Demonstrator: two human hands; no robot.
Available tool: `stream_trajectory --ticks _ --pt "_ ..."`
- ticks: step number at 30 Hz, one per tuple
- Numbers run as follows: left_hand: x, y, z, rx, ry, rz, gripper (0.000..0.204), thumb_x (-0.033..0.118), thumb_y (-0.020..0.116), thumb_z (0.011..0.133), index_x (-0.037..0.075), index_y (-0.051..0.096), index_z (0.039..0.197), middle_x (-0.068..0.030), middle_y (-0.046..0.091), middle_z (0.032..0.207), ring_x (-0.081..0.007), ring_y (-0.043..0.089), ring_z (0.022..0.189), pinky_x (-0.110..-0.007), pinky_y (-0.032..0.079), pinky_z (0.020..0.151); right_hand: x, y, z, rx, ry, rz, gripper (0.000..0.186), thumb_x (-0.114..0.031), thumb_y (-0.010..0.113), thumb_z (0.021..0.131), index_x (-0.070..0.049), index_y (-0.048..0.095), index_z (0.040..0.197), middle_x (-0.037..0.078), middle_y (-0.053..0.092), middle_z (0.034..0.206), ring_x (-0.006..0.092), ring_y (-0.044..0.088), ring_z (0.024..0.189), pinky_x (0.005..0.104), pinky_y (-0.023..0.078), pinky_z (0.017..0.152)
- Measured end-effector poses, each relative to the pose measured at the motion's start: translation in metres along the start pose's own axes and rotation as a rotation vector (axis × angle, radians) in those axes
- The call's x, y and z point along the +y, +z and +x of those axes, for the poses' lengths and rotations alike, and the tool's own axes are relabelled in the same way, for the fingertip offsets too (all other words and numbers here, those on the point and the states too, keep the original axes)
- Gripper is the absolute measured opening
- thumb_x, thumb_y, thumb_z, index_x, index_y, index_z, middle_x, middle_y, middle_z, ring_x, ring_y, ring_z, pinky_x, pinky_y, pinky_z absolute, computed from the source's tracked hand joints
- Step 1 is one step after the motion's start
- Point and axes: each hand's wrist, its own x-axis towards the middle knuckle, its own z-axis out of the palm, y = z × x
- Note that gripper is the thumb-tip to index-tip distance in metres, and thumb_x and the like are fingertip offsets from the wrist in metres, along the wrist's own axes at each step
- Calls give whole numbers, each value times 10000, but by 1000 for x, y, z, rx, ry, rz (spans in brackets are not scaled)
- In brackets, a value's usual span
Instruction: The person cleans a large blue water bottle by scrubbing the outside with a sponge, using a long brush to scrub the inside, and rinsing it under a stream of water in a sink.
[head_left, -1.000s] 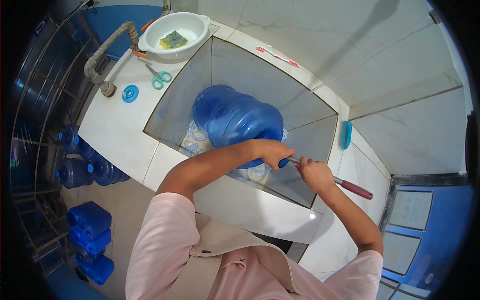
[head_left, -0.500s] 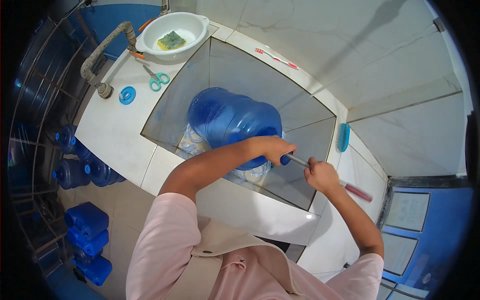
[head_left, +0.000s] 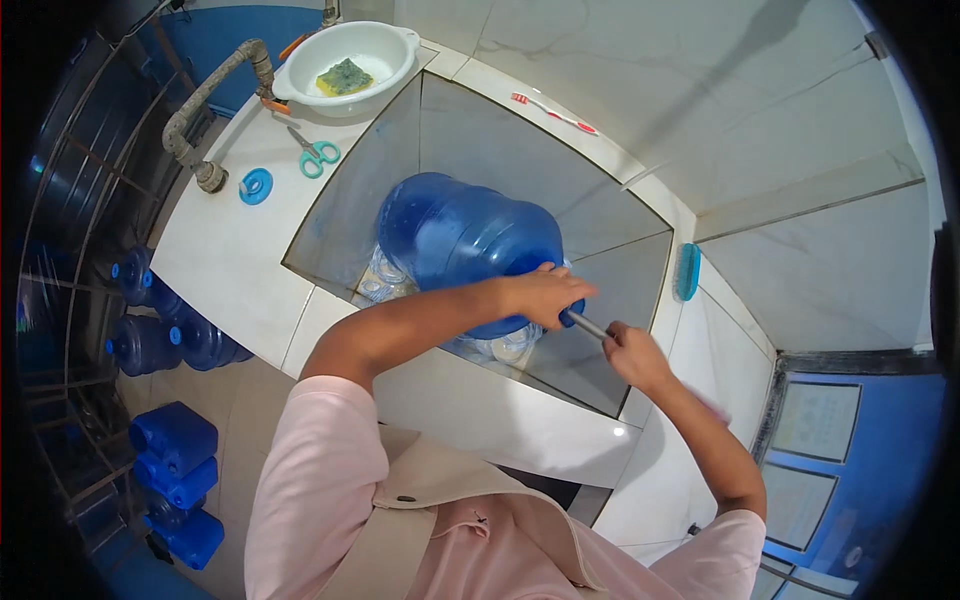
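A large blue water jug (head_left: 455,235) lies on its side in a grey tiled basin (head_left: 602,355), on a patterned base partly hidden beneath it. My left hand (head_left: 550,295) holds the jug at its neck end, with fingers bent round it. My right hand (head_left: 632,350) grips a metal rod (head_left: 590,325) that runs into the jug's mouth. The rod's maroon handle is blurred and mostly hidden behind my right forearm.
Around the basin lie a white bowl (head_left: 385,60) with a sponge (head_left: 345,80), scissors (head_left: 315,155), a blue cap (head_left: 255,187), a toothbrush (head_left: 555,112) and a brush (head_left: 687,270). A pipe (head_left: 190,130) rises at left; several blue jugs (head_left: 140,345) and containers (head_left: 175,440) stand below.
My right hand has shifted a little right and down along with the rod, whose handle has swung lower behind my forearm. My left hand has moved slightly on the jug's neck end.
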Motion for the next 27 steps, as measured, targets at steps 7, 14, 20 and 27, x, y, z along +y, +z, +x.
stream_trajectory --ticks 7,14,20,27 --pt "-1 26 -18 9 30 48 639 127 752 616 20 459 1174 -148 558 1118 -315 526 1061 -409 403 899 -9 10 -6 -79 -50 -58 244 -179 482 815 36 550 911 154 562 615 285 577 504 407 447 482" --pt "-8 -9 4 -121 17 -147 598 178 732 659 51 476 1185 -155 585 1035 -304 568 982 -395 440 817 -19 -14 -5 -7 -58 -193 243 -162 521 784 19 550 943 203 621 706 390 608 630 476 487 646" --pt "-5 12 3 83 108 -35 555 206 723 655 51 486 1132 -127 572 995 -318 550 957 -409 419 841 -10 -28 -13 105 -333 -473 278 -103 541 765 -55 530 1038 150 616 781 348 625 717 434 497 649" --pt "-11 3 3 73 73 -86 531 194 715 645 47 490 1103 -125 572 983 -319 551 947 -419 421 836 -45 -102 -55 -100 79 -724 252 -172 592 795 -25 513 983 166 630 778 341 633 729 454 493 628"
